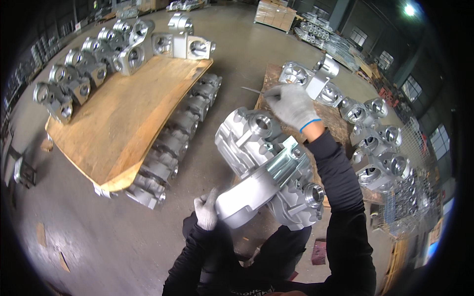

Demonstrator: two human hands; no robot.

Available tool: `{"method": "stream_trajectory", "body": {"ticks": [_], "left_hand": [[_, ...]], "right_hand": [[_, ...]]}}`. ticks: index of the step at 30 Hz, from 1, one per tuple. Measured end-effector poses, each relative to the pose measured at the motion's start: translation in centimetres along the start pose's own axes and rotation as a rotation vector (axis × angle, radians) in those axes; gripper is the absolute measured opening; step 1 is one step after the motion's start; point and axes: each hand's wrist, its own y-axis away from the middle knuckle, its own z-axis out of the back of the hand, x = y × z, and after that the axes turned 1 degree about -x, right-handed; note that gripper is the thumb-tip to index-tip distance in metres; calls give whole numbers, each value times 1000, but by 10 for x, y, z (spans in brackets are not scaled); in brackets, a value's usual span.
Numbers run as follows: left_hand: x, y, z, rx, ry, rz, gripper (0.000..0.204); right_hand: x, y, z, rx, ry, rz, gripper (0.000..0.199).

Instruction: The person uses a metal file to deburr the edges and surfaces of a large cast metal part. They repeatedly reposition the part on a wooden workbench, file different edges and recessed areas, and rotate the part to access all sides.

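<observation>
A large silver metal casting (pixel 254 190) lies in front of me, with a rounded end toward my left knee and round bored openings on its sides. My right hand (pixel 291 103), in a grey-white glove with a blue cuff edge, is above its far side. The fingers there are closed on a thin metal file (pixel 252 90), whose narrow end sticks out to the left. My left hand (pixel 206 211), also gloved, is at the casting's rounded near-left end. Its fingers are loosely bent and apart, with nothing visible in them, and one finger is close against the metal.
To the left, a plywood board (pixel 123 113) bears several similar castings (pixel 79 81), with more castings (pixel 170 140) stacked beneath it. On the right, further castings (pixel 373 143) stand along the wooden work surface (pixel 340 121). A wire mesh crate (pixel 405 207) is beyond them.
</observation>
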Motion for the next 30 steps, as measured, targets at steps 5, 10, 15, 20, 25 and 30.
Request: {"method": "stream_trajectory", "body": {"ticks": [5,10,15,20,25,30], "left_hand": [[5,-3,0,-143,114,52,41],[8,-7,11,34,108,47,29],[25,-14,14,-26,232,-46,36],[34,-18,17,-62,6,-146,36],[26,-15,12,-61,-23,-104,35],[18,-11,4,-133,142,-18,35]], "right_hand": [[-53,-21,16,182,144,-141,26],[-50,-35,-12,282,207,114,30],[-23,-48,-21,367,37,-61,30],[-29,-33,-7,329,83,-81,30],[-27,-5,-10,300,-24,-187,33],[-26,17,-12,264,-87,-379,33]]}}
